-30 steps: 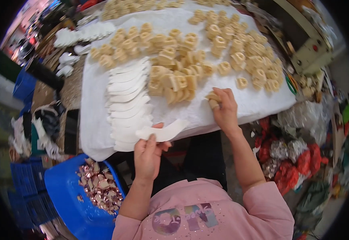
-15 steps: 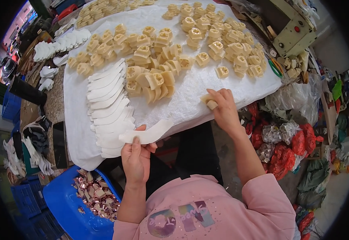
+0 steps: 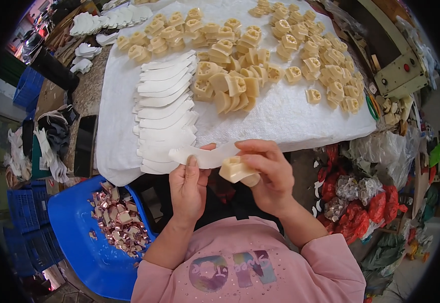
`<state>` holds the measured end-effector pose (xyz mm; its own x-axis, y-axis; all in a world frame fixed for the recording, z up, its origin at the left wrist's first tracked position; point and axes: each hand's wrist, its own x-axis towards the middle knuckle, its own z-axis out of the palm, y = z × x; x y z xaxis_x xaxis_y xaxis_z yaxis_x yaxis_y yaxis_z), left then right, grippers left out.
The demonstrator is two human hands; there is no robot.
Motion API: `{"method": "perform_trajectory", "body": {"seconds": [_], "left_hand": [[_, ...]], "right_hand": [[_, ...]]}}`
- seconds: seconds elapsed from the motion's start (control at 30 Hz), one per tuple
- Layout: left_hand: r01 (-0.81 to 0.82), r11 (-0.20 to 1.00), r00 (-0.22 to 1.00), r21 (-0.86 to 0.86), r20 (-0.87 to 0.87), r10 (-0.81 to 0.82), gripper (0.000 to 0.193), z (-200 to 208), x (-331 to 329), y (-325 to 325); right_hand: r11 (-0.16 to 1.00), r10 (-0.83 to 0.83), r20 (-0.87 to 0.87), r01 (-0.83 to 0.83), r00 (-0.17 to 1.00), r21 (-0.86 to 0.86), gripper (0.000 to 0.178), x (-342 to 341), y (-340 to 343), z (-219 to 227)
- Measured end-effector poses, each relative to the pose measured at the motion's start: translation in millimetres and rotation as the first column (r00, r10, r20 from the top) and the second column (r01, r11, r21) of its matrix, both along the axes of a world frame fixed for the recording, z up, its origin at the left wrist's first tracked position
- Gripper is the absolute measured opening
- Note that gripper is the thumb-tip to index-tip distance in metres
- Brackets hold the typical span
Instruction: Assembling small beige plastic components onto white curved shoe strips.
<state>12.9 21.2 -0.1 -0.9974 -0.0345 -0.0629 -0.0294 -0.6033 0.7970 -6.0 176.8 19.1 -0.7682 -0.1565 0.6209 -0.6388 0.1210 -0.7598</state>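
My left hand (image 3: 185,192) grips a white curved strip (image 3: 205,158) between thumb and fingers, just in front of the table's near edge. A cream-coloured block heel (image 3: 231,170) sits in my right hand (image 3: 270,177), tilted, with a pale lower end under my fingers. The fingertips of my right hand are at the strip's right end; I cannot tell whether they pinch it. Beyond my left hand lies an overlapping column of similar white strips (image 3: 164,113). Behind it and to the right, a heap of cream heels (image 3: 235,88) rests on the white cloth (image 3: 275,118).
More heels (image 3: 338,76) cover the cloth's right side. A blue tub (image 3: 73,227) of shiny pinkish scraps stands at lower left. At the right are a grey machine (image 3: 399,76), red plastic bags (image 3: 353,202) and clear plastic sheeting. A dark cylinder (image 3: 53,68) lies left of the cloth.
My right hand has come left and nearer with the heel, meeting the strip in my left hand. The view has shifted, so the tabletop sits higher and further right.
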Motion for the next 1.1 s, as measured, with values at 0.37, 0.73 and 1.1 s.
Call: {"method": "perform_trajectory", "body": {"seconds": [0.37, 0.73, 1.1], "left_hand": [[0.082, 0.996, 0.996, -0.025, -0.030, -0.083, 0.042, 9.0, 10.1, -5.5], [0.041, 0.986, 0.997, -0.162, -0.062, -0.051, 0.040, 13.9, 16.1, 0.0], [-0.074, 0.775, 0.993, -0.628, -0.119, -0.002, 0.036, 18.2, 10.2, -8.9]], "right_hand": [[1.000, -0.011, -0.258, 0.010, 0.966, -0.007, 0.046, -9.3, -20.4, -20.1], [0.994, -0.055, -0.280, 0.078, 0.958, 0.072, 0.047, -11.6, -17.4, -17.9], [0.962, -0.203, -0.330, 0.250, 0.922, 0.106, 0.036, -16.6, -15.1, -25.6]]}}
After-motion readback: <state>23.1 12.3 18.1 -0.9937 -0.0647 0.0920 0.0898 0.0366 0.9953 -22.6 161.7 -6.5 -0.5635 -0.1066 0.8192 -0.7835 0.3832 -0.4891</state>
